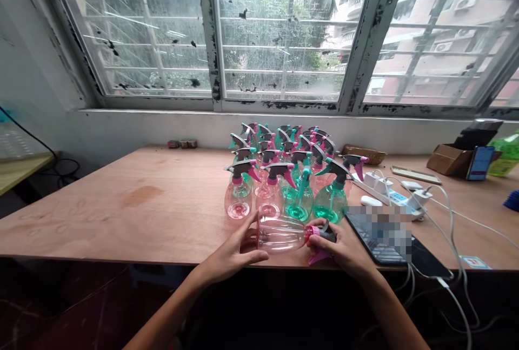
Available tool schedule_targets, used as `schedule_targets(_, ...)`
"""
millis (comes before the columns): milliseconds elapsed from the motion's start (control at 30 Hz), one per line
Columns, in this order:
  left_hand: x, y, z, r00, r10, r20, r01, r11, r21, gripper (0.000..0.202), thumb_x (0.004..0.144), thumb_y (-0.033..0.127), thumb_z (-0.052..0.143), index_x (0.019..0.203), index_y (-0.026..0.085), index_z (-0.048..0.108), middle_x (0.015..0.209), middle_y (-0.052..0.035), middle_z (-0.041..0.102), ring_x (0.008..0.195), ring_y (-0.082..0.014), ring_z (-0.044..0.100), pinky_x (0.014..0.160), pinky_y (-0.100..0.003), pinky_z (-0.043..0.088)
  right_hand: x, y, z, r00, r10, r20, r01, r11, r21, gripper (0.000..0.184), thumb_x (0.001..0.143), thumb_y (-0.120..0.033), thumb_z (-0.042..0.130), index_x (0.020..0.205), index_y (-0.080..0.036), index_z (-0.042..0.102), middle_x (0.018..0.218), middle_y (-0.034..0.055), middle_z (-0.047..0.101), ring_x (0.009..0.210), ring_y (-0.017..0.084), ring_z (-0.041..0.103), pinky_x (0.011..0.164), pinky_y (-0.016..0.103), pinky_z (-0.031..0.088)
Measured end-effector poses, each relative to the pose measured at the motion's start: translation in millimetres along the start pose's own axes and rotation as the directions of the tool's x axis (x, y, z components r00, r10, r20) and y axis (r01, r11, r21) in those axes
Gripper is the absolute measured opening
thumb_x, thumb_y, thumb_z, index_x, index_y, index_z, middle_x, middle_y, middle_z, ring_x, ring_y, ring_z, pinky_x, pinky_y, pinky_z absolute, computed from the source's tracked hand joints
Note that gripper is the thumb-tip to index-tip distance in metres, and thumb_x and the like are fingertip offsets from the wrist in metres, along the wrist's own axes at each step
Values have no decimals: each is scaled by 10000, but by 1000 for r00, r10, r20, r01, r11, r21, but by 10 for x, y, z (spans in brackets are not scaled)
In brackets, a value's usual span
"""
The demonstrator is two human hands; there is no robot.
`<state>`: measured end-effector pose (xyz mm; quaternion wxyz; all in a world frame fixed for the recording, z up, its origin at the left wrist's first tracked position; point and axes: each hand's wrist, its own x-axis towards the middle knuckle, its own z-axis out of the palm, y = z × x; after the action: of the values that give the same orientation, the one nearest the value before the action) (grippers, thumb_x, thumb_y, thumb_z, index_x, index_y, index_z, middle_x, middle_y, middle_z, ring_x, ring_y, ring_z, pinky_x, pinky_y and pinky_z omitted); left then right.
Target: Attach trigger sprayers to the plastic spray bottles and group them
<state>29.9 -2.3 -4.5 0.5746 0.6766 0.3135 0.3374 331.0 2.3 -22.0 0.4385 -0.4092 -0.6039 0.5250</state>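
Note:
A clear pink spray bottle (280, 234) lies sideways between my hands, over the front edge of the table. My left hand (239, 247) is wrapped round its base end, thumb below and fingers behind. At the neck, my right hand (334, 244) grips the grey and pink spray head (314, 233), its trigger pointing down. Just behind stand several upright spray bottles in close rows, among them a pink one (238, 201) and a green one (330, 203). Their heads are grey with pink or green triggers.
On the right lie a tablet (375, 236), a phone (432, 258), and a white power strip (389, 196) with trailing cables. Farther right stands a cardboard box (448, 159) with a phone (480, 163) leaning on it. Small blocks (182, 144) sit by the wall.

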Motion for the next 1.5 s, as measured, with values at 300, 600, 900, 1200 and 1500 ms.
schedule_targets(300, 6, -40, 15, 997, 81, -11, -80, 994, 70, 975, 888, 240, 747, 1608, 391, 108, 1594, -102, 363, 1272, -269, 555, 1133, -480, 428, 15, -21, 0, 1000, 23, 2, -23, 1000, -10, 417, 805, -504, 794, 1001, -178, 624, 827, 22, 697, 755, 204, 643, 726, 309, 491)
schedule_targets(600, 3, -21, 18, 999, 39, -26, -38, 999, 12, 915, 904, 250, 733, 1605, 375, 158, 1587, -103, 377, 1306, -276, 547, 1159, -486, 397, -2, -48, 24, 1000, 17, -14, -17, 1000, -16, 459, 786, -561, 791, 991, -178, 645, 771, 10, 684, 719, 198, 643, 694, 296, 499)
schedule_targets(900, -1, 12, 15, 999, 35, -39, -33, 999, 38, 1017, 831, 256, 806, 1605, 375, 158, 1684, -84, 218, 1497, -345, 322, 1212, -527, 316, 1, -35, 12, 999, -5, -34, 3, 998, -69, 442, 767, -542, 812, 972, -188, 646, 803, 3, 670, 731, 196, 630, 711, 297, 489)
schedule_targets(1200, -3, -8, 25, 999, 48, 6, -48, 999, -19, 1033, 874, 237, 765, 1607, 402, 55, 1647, -107, 293, 1382, -318, 494, 1177, -524, 376, -1, -12, 10, 1000, 16, -14, -17, 999, -33, 454, 794, -536, 791, 1018, -177, 625, 789, 13, 684, 720, 199, 638, 700, 307, 488)
schedule_targets(1500, -8, 12, 23, 998, 54, 14, -54, 998, 16, 992, 893, 242, 739, 1608, 395, 69, 1595, -109, 376, 1275, -288, 571, 1111, -493, 451, -8, -27, 14, 999, 34, -25, -35, 999, -42, 501, 776, -590, 785, 1025, -180, 639, 769, 19, 699, 706, 211, 659, 694, 314, 502)
